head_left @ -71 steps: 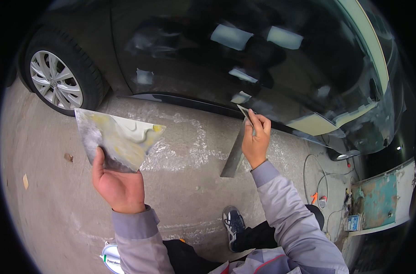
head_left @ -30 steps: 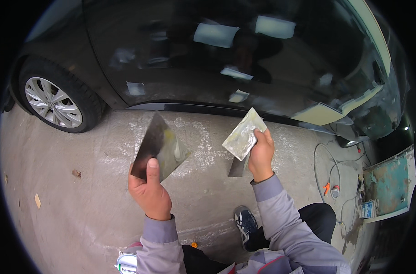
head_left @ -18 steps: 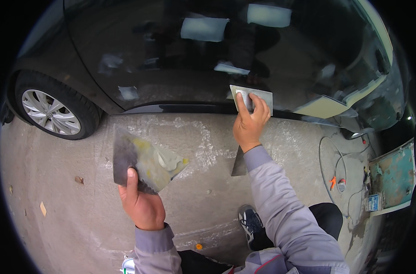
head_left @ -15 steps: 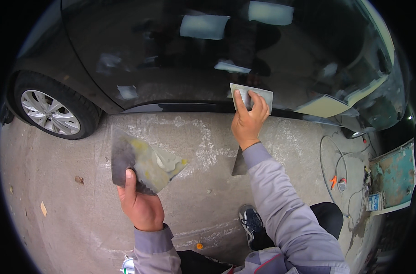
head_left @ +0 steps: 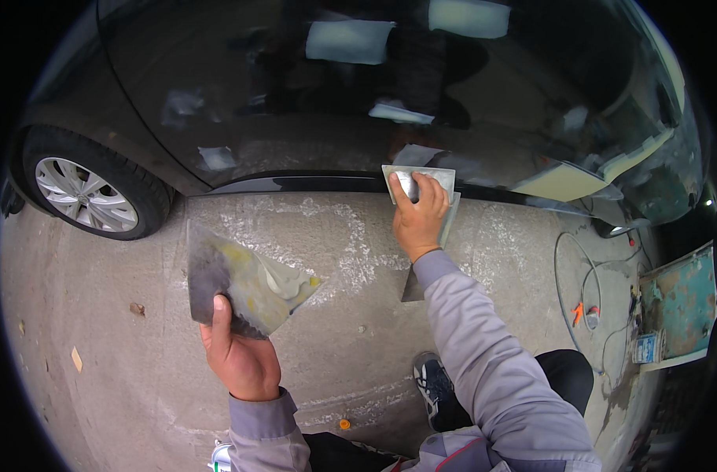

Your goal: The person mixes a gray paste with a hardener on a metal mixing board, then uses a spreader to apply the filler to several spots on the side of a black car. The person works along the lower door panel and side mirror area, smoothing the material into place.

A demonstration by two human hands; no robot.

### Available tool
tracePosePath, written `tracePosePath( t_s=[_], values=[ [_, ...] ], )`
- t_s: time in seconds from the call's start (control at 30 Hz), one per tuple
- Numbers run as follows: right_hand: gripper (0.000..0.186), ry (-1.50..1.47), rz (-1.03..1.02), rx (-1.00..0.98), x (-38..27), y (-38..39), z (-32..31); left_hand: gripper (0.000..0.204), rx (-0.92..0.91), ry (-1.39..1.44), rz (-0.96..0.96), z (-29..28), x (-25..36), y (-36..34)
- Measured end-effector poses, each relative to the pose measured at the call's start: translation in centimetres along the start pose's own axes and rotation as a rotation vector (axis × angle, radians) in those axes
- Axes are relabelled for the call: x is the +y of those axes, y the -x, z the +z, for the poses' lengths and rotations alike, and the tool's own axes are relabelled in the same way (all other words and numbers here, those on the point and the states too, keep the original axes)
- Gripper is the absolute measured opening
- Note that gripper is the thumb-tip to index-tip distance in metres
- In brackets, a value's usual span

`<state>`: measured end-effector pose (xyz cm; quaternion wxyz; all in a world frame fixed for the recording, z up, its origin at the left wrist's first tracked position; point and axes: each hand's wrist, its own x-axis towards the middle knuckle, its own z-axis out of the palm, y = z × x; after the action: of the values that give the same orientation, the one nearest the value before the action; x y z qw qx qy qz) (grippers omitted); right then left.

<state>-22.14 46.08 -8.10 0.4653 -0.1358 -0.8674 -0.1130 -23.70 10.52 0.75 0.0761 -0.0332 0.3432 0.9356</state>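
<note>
My left hand [head_left: 242, 358] grips a putty mixing board [head_left: 221, 271] by its near edge, thumb on top. A smear of pale grey-green filler with yellow streaks lies on the board. My right hand [head_left: 420, 214] pinches a flat, pale filler spreader [head_left: 445, 176], fingers bent over its face. The spreader is at the lower edge of the dark car door [head_left: 295, 141], overlapping the sill; whether it touches cannot be seen. Just above it, a grey filler patch [head_left: 418, 153] shows on the paint. Behind my right wrist, a dark triangular piece [head_left: 413, 288] is partly hidden.
Other pale patches [head_left: 351, 42] mark the door. A car wheel [head_left: 87, 197] stands at left. On the concrete lie a coiled hose [head_left: 559, 267], an orange item [head_left: 578, 315] and a yellow cap [head_left: 344, 424]. A worn green cabinet [head_left: 677, 307] stands at right; a can [head_left: 221, 456] is near me.
My right hand and the spreader have moved down and slightly left, off the lower door panel. A grey filler patch now shows where the spreader was. My left hand has barely shifted.
</note>
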Motion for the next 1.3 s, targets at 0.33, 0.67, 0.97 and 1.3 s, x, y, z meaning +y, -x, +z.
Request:
tracePosePath(
  t_s=[0.33,0.67,0.97,1.3],
  values=[
    [0.064,-0.050,0.056,-0.004,3.1,0.4,-5.5,0.040,-0.044,0.016,-0.031,1.6,-0.6,0.5],
    [0.065,-0.025,-0.007,0.093,8.1,-1.0,-5.2,0.042,-0.050,0.016,-0.070,1.5,-0.5,1.3],
    [0.062,0.012,-0.064,0.128,8.7,0.0,-1.3,0.044,-0.016,0.015,-0.076,-0.1,0.4,1.7],
    [0.065,-0.061,-0.008,-0.002,8.6,1.9,-2.7,0.043,-0.050,0.024,-0.089,0.0,-0.1,1.9]
  ],
)
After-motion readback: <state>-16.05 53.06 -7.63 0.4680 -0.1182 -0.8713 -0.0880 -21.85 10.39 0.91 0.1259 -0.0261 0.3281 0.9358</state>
